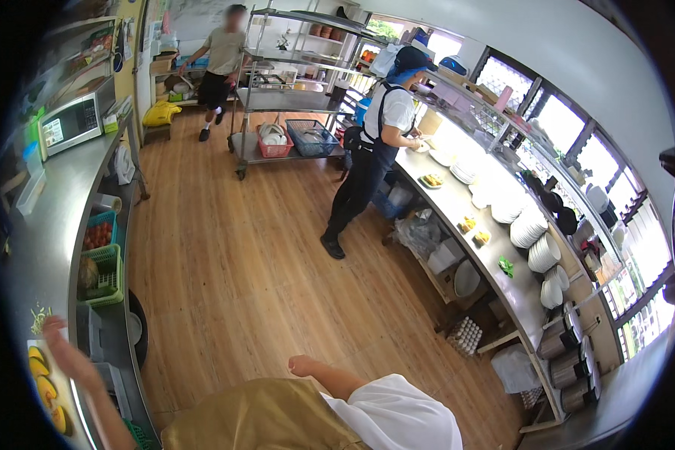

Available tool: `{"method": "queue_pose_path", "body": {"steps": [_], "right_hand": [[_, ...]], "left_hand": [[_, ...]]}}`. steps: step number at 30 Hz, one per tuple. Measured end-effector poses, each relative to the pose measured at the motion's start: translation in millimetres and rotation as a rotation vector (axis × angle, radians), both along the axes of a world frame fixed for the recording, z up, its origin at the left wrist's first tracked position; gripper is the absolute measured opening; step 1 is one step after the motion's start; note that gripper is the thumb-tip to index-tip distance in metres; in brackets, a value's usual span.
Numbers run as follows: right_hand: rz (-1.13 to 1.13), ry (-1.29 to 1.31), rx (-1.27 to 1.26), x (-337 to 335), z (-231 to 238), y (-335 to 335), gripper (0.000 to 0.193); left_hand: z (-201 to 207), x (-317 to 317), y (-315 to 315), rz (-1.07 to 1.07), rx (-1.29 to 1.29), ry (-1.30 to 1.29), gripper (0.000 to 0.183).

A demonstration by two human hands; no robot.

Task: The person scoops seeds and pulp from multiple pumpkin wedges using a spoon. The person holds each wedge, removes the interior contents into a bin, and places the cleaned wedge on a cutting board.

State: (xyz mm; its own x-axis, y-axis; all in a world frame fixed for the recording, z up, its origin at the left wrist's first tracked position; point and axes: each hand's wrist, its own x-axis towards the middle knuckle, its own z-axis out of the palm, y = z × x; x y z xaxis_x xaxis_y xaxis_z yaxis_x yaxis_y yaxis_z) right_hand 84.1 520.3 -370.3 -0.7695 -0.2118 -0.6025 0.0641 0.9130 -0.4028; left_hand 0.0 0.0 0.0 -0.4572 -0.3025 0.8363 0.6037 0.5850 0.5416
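My left hand (69, 354) is over the edge of the steel counter on the left, its fingers stretched out and somewhat blurred. Beside the fingertips lies a small bunch of thin green sprigs (40, 318); whether the fingers touch it I cannot tell. Just left of that hand, pieces of yellow-orange squash (46, 390) with dark rind rest on a white cutting board (67, 394). In front of my brown apron (255, 412), my right hand (301, 365) is curled closed above the floor, with nothing seen in it.
A microwave (73, 120) sits farther along the counter (56, 225); baskets (106, 274) fill its lower shelf. Right, a person in dark overalls (386, 127) works at a table (427, 196) with plate stacks (529, 226). Another person (223, 56) stands near a wheeled rack (285, 105) at the back.
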Motion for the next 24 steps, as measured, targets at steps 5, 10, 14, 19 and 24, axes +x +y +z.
{"method": "queue_pose_path", "body": {"steps": [5, 10, 14, 19, 24], "right_hand": [[-0.068, 0.175, -0.019, -35, 58, -4, 0.032], [0.236, 0.349, -0.569, -95, 254, -125, 0.018], [1.046, 0.658, -1.075, -52, 439, -248, 0.024], [1.648, 0.440, -1.401, 53, 558, -331, 0.024], [1.832, 0.209, -1.560, 94, 567, -366, 0.013]], "left_hand": [[-53, -10, 84, -0.236, -0.249, -0.300, 0.004], [-84, -32, 81, -0.499, -0.789, -0.216, 0.018], [-66, -39, 74, -0.883, -0.912, -0.438, 0.038], [-13, -16, 45, -0.589, -1.200, -0.543, 0.030], [9, 24, -4, -0.359, -1.029, -0.508, 0.027]]}}
